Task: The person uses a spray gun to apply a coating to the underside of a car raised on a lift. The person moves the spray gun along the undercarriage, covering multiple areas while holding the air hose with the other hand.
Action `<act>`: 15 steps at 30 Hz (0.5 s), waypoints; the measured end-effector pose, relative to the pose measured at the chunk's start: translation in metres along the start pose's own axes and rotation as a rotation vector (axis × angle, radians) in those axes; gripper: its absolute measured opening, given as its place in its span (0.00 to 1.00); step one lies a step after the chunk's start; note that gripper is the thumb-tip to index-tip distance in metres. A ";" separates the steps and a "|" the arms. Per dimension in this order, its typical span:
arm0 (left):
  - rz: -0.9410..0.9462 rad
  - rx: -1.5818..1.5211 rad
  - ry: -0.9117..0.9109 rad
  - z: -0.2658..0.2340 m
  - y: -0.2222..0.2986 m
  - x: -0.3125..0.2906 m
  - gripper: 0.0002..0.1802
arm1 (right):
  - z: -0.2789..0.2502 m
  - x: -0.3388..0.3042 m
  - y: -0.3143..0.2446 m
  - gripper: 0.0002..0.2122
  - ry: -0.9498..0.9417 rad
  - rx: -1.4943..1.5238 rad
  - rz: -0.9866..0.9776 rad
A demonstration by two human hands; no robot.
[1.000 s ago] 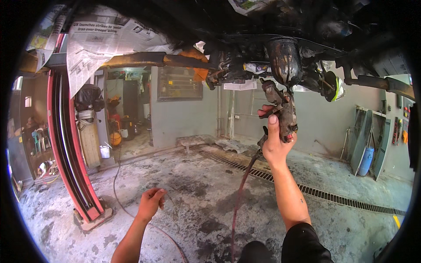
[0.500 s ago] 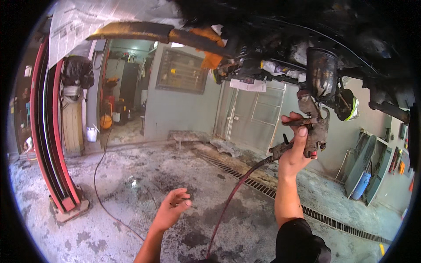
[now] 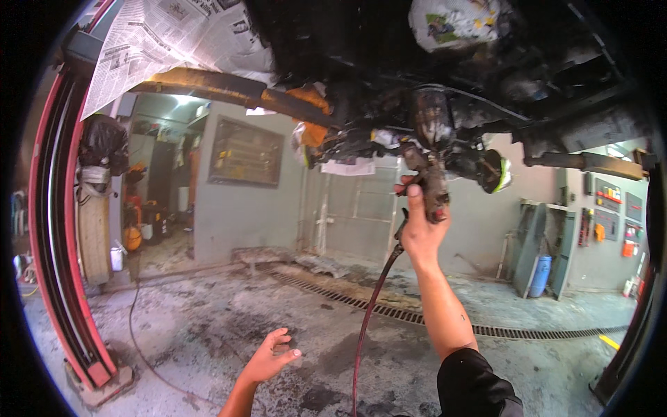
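1. Since half a second ago, the spray gun in the right hand has turned to show a narrower side, and its hose drops more steeply; the whole view has shifted too.
2. Right fingers wrap the gun's handle, the thumb lying up along its near side, probably to steady it. Fingertips show near the trigger (whether it is squeezed, I cannot tell).
3. Low over the floor, the left hand has its thumb and fingers spread, holding nothing, perhaps for balance.
4. On the gun's top sits a dark, streaked cup, close under the vehicle; placed up there, it likely feeds by its own weight.
5. Hanging apart from the left hand, the hose seems to leave the gun free to tilt.
6. Overhead, the vehicle is raised, with a lift arm beneath, apparently giving upward reach to its underside.
7. Newspaper hangs beside that arm, probably as a shield.
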State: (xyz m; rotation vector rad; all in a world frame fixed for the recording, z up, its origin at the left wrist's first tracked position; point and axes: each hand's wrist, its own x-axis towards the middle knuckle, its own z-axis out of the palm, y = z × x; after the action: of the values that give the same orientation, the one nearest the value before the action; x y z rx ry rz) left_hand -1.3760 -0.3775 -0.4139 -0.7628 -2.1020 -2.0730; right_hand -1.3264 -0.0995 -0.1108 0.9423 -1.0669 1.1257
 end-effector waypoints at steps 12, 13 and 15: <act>-0.204 -0.093 -0.176 -0.048 -0.018 -0.040 0.47 | 0.030 0.004 -0.094 0.25 -0.081 -0.395 -0.122; -0.223 -0.117 -0.181 -0.054 -0.018 -0.043 0.47 | 0.036 0.005 -0.101 0.24 -0.082 -0.389 -0.130; -0.204 -0.162 -0.192 -0.060 -0.020 -0.047 0.47 | 0.047 0.006 -0.114 0.15 -0.072 -0.371 -0.157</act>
State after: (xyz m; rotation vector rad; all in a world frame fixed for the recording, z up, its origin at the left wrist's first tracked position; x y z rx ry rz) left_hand -1.3592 -0.4470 -0.4466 -0.8291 -2.2137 -2.3892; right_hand -1.2219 -0.1651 -0.0998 0.7588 -1.1888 0.7358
